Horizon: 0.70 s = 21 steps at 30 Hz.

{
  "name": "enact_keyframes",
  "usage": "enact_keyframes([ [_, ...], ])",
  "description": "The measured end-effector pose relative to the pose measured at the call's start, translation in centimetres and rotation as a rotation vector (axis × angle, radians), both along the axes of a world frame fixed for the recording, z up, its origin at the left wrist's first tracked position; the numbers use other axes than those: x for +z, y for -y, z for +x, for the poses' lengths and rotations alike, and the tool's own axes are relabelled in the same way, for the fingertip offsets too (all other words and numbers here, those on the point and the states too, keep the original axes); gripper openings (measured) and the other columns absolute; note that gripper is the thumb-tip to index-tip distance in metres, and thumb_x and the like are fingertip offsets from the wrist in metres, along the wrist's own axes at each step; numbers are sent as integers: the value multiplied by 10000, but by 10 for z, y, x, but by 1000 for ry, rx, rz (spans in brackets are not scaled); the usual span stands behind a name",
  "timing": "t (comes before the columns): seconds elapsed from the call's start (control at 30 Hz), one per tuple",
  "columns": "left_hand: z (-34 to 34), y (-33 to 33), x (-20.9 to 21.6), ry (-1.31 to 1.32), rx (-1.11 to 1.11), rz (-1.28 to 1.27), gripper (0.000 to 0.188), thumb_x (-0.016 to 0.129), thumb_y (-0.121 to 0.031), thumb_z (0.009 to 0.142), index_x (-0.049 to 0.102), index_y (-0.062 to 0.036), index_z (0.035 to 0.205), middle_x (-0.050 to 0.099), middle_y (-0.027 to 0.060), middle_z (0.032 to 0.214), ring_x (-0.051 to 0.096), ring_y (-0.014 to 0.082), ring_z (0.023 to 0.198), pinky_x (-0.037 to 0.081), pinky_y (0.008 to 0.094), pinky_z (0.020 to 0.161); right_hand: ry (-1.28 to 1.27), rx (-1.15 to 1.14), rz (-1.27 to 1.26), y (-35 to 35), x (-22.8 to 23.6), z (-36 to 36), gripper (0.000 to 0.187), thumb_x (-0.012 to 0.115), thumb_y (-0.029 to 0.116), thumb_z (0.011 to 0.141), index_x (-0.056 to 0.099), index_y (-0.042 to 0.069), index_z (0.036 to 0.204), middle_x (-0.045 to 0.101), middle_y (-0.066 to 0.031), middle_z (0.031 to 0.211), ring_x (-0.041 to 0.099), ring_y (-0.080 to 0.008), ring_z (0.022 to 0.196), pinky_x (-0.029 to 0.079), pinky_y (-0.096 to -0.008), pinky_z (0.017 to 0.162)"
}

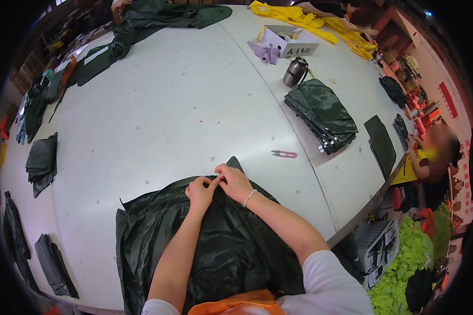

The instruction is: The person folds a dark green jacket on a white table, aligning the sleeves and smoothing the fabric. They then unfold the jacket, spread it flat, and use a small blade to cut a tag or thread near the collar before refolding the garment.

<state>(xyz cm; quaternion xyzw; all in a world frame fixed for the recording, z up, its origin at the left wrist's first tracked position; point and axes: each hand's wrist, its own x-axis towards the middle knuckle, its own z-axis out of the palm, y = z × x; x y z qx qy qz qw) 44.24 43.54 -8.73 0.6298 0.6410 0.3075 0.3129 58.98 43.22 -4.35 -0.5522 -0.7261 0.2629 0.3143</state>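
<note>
A dark green, shiny garment [220, 241] lies spread on the white table in front of me, its near part reaching my body. At its far edge my left hand [201, 192] pinches the fabric with thumb and fingers together. Right beside it, touching at the fingertips, my right hand [234, 184] grips the same edge; a beaded bracelet circles that wrist. A pointed corner of the cloth sticks up just beyond the right hand. What lies between the fingertips is too small to make out beyond the fabric.
Thread snips [284, 154] lie right of my hands, near a stack of folded dark green garments [326, 113]. Beyond stand a steel flask [296, 72] and a white box [289, 42]. Folded pieces [41, 163] line the left side. A person [431, 157] sits at the right.
</note>
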Motion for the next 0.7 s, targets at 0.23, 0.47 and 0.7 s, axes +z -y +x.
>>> enact_keyframes([
  [0.23, -3, -1, 19, 195, 56, -188, 277, 768, -271, 749, 714, -4, 799, 666, 77, 670, 583, 113, 594, 440, 277, 567, -3, -20, -59, 2, 4, -7, 284, 618, 12, 791, 485, 78, 1034, 643, -105, 801, 611, -301, 822, 479, -414, 714],
  [0.47, -3, 0, 19, 190, -28, -188, 289, 762, -282, 754, 726, -3, 824, 690, 78, 709, 603, 105, 632, 465, 270, 601, -40, 8, -128, -2, 1, -1, 295, 549, -47, 797, 473, 69, 1057, 667, -132, 794, 654, -309, 765, 510, -387, 677],
  [0.7, -2, 3, 22, 163, -42, -191, 301, 720, -344, 778, 729, -44, 805, 685, 69, 696, 628, 161, 650, 423, 308, 749, -91, 6, -126, 2, 2, 0, 286, 552, -36, 797, 494, 65, 1058, 674, -158, 829, 661, -320, 787, 518, -381, 701],
])
